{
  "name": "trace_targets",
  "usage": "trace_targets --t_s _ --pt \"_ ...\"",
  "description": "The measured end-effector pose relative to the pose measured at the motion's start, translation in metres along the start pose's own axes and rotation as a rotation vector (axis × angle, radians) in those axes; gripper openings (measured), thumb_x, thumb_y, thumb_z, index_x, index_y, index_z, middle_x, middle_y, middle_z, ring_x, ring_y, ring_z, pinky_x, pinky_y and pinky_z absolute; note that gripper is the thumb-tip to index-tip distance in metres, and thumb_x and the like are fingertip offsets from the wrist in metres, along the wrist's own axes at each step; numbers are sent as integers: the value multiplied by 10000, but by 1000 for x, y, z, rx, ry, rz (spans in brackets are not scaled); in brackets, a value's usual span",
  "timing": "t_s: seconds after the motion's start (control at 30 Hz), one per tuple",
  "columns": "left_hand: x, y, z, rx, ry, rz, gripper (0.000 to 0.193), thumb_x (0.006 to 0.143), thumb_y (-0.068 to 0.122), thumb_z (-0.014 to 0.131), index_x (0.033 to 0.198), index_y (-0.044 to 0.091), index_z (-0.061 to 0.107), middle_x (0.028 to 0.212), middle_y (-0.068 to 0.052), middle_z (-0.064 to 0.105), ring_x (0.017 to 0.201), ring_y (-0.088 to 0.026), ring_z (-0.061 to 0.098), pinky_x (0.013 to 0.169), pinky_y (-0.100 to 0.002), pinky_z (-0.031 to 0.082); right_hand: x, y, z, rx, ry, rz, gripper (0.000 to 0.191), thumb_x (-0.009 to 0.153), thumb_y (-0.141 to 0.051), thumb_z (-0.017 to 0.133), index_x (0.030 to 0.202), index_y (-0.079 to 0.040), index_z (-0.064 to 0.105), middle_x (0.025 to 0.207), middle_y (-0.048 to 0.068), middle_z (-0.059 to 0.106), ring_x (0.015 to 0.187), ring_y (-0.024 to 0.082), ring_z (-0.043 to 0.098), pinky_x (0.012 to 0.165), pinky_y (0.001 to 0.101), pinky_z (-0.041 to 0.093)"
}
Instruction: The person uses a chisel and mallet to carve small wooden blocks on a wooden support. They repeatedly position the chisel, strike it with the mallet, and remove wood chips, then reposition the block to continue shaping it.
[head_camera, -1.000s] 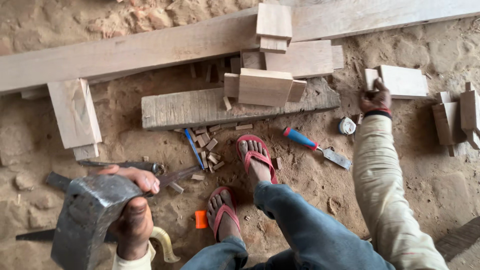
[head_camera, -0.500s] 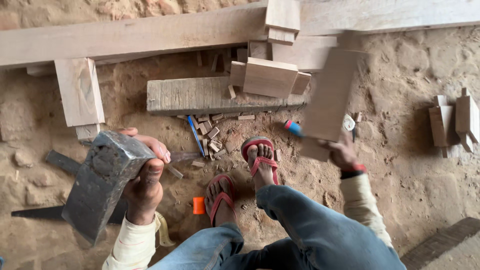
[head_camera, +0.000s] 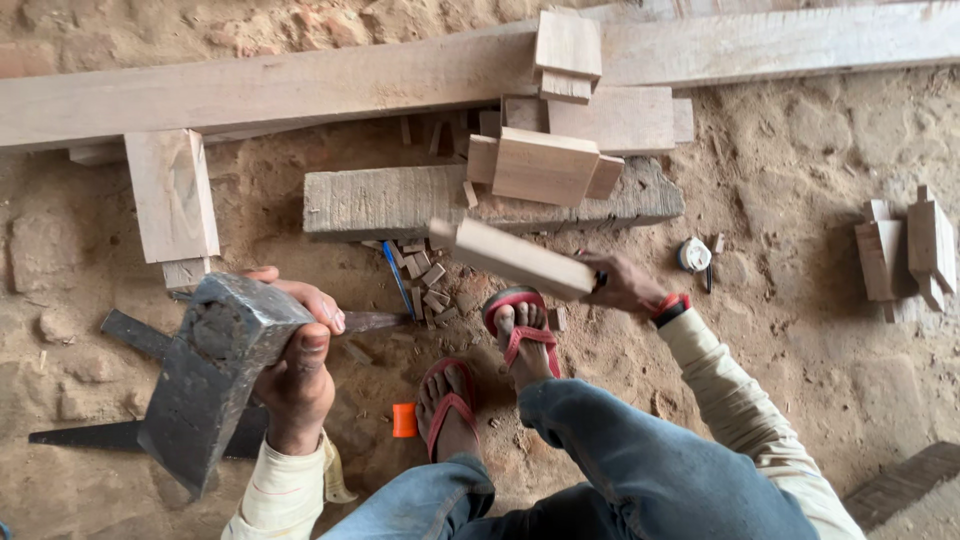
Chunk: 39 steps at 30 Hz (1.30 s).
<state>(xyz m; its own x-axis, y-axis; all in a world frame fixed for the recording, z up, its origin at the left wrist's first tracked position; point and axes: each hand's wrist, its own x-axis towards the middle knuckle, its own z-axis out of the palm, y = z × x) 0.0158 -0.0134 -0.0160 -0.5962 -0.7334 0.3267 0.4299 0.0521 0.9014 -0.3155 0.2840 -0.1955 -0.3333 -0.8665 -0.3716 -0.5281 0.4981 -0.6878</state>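
Down on the sandy ground (head_camera: 800, 330), the left hand (head_camera: 296, 372) is wrapped tight around a heavy iron hammer head (head_camera: 215, 372), raised near the knee. Meanwhile the right hand (head_camera: 622, 283) grips a pale wooden block (head_camera: 512, 259) by its end, held tilted just before the weathered plank (head_camera: 400, 200), above the red sandals (head_camera: 520, 325).

hammer: heavy dark iron block head (head_camera: 215, 375), tilted, raised in my left fist
wood block: pale, rectangular (head_camera: 515, 260), held slanted above my sandalled foot
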Motion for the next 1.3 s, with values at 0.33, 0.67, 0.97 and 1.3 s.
trace_targets --t_s 0.33,0.67,0.97,1.3 --pt "-7 -2 0 -10 -7 -62 693 997 289 810 1463 44 360 984 -30 612 854 -125 590 805 -256 511 -3 18 32 -249 269 -161 555 769 -194 806 1306 -211 664 1260 146 705 1106 381 678 889 473 578" --pt "-5 7 -1 28 -5 -55 681 1004 317 812 1423 24 361 982 -20 613 859 -110 592 822 -239 507 -15 19 20 -302 194 -102 629 737 -128 793 1347 -202 660 1110 149 736 1005 382 692 868 481 577" --pt "-7 7 -1 14 -34 -77 709 1014 327 812 1476 47 353 1012 -14 596 884 -107 571 827 -238 502 -23 22 32 -360 255 -106 630 687 -86 767 1303 -167 662 1067 152 752 957 394 677 827 486 572" --pt "-6 13 3 257 -116 -40 554 1023 427 770 1271 78 419 968 4 595 855 -79 582 909 -237 486 -7 -3 -38 218 6 120 552 884 -244 712 1421 -257 582 1160 123 727 994 358 696 843 460 602"
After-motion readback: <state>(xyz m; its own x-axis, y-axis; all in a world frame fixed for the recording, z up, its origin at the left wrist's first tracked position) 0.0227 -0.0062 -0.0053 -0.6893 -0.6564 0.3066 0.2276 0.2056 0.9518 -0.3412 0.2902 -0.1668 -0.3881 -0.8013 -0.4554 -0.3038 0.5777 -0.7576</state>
